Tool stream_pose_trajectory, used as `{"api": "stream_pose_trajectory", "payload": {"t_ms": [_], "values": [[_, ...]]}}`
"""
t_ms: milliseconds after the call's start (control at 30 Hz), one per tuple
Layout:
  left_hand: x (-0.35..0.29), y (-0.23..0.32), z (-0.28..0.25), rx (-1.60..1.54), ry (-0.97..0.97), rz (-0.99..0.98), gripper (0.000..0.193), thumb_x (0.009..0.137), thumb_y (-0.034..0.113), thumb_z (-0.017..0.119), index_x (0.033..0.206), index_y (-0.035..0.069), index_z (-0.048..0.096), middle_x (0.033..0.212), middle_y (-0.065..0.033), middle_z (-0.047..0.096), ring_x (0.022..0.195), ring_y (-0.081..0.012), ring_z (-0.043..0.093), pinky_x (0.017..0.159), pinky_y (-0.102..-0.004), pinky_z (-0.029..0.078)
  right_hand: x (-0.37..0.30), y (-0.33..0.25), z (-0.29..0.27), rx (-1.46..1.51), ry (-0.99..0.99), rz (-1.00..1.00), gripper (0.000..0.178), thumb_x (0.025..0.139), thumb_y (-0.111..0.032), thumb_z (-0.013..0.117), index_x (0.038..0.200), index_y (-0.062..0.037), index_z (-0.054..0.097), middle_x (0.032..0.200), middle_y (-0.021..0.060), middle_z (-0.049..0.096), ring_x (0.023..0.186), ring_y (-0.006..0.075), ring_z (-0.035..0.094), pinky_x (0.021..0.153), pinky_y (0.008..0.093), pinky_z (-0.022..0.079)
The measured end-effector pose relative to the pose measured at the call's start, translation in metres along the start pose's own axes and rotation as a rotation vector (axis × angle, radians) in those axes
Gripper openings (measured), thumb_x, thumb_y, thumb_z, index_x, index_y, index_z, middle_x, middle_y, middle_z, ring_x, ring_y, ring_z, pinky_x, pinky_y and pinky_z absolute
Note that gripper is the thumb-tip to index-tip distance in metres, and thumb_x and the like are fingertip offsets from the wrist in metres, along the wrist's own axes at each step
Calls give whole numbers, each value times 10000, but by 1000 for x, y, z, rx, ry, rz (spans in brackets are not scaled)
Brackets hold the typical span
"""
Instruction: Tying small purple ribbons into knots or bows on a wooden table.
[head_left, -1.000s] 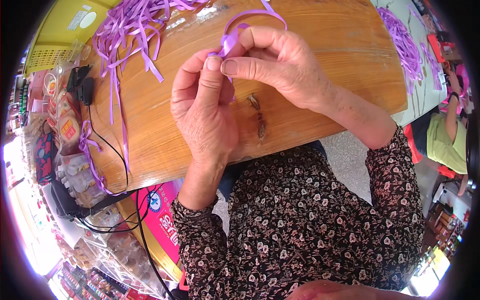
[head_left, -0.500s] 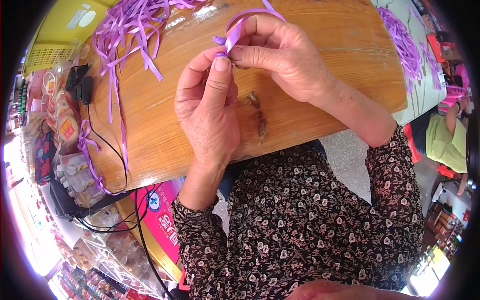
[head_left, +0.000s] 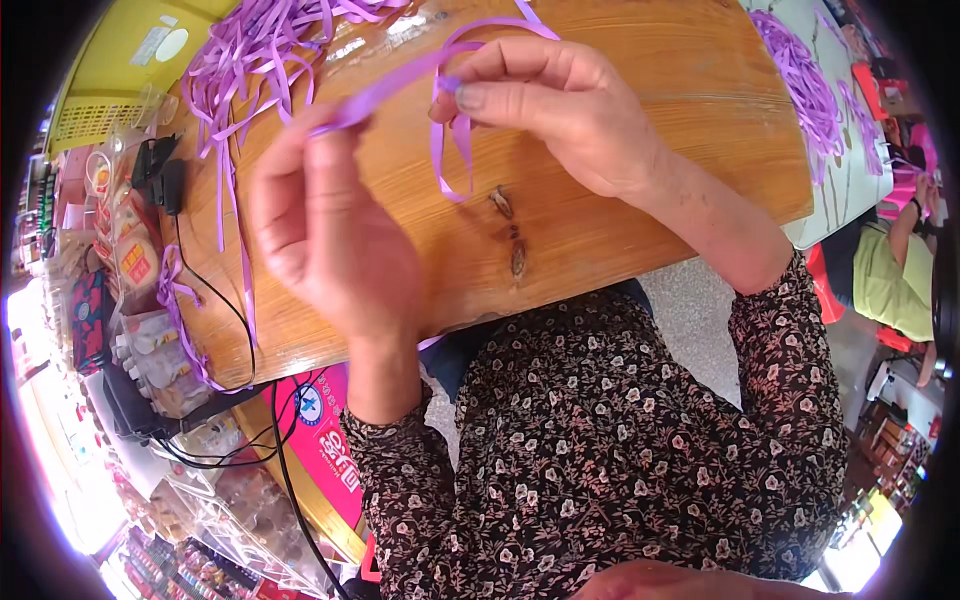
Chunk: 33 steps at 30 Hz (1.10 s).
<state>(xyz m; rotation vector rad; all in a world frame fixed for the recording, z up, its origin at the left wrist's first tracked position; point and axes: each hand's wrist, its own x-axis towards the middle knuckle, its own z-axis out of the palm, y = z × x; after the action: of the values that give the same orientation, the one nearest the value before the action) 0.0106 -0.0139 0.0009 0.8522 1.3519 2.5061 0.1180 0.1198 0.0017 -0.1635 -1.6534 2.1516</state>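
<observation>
A purple satin ribbon (head_left: 398,84) stretches between my two hands above the wooden table. My left hand (head_left: 335,215), slightly smeared by motion, pinches one part of it between thumb and forefinger. My right hand (head_left: 560,105) pinches the ribbon at a small knot or fold, mostly covered by the thumb. From my right fingers a short loop hangs down, and another length curves away over the back of that hand toward the far edge.
A heap of purple ribbons (head_left: 255,60) lies at the table's far left, strands trailing toward me. More bundled ribbon (head_left: 800,85) rests on a white marbled table (head_left: 850,190) at right. A yellow basket (head_left: 105,75), black cable (head_left: 222,290) and packages stand left. Another person in a yellow-green top (head_left: 885,280) sits right.
My left hand has moved away to the left, drawing the ribbon out between the hands. My right hand has stayed nearly in place. A loop now hangs below it.
</observation>
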Motion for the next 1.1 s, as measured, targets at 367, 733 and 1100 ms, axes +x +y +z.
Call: {"api": "stream_pose_trajectory", "payload": {"t_ms": [367,733,1100], "values": [[40,46,-24,-58,-178,46,210,936,84,453,1051,-16,599,908,-121,622,647,-158,520,702,-328,459,-6,-18,8,-44,-211,146,186,884,-66,587,1044,20,625,829,74,657,711,85,596,624,210,478],[13,16,-9,197,-223,-237,170,851,-21,607,1021,-5,617,833,-46,645,760,-68,577,611,-168,403,-5,-27,5,-194,-123,61,231,900,-90,575,1105,7,617,821,48,653,626,47,544,556,184,446],[11,12,-13,-112,-278,-508,146,879,38,591,1014,-16,597,914,-64,619,713,-99,505,641,-218,387,0,-15,2,-502,-36,-215,184,855,15,601,1036,16,633,930,45,642,867,100,598,750,202,477]]}}
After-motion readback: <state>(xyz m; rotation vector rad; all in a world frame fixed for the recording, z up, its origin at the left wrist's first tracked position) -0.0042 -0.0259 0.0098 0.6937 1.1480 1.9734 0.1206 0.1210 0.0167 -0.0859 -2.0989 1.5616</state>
